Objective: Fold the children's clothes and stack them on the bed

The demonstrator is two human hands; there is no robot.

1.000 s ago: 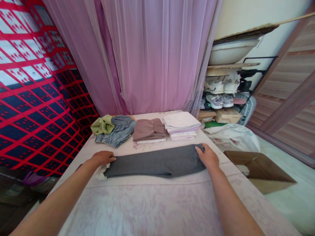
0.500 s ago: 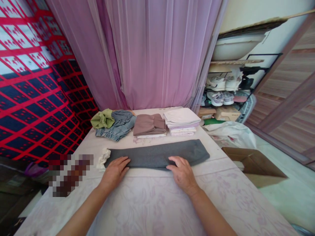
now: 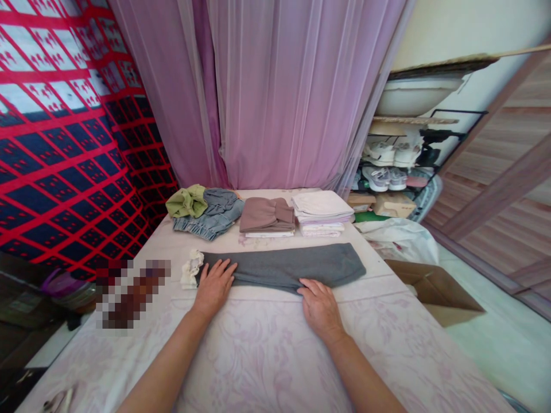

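Observation:
A long grey folded garment (image 3: 288, 267) lies across the pale floral bed cover (image 3: 267, 355), with a white frilled piece (image 3: 190, 271) sticking out at its left end. My left hand (image 3: 214, 284) rests flat on the garment's left part, fingers spread. My right hand (image 3: 319, 303) lies palm down at the garment's near edge, right of the middle, fingertips on the fabric. Neither hand grips anything that I can see.
At the back of the bed lie a green cloth (image 3: 187, 201), crumpled denim (image 3: 215, 215), a folded brown garment (image 3: 267, 215) and a stack of white folded cloths (image 3: 321, 211). An open cardboard box (image 3: 434, 287) sits on the floor at right, before a shoe rack (image 3: 391, 166). Pink curtains (image 3: 293, 97) hang behind.
Both hands left the garment's two ends and came to its near edge, closer together. They have since shifted slightly, and the view has turned a little to the left.

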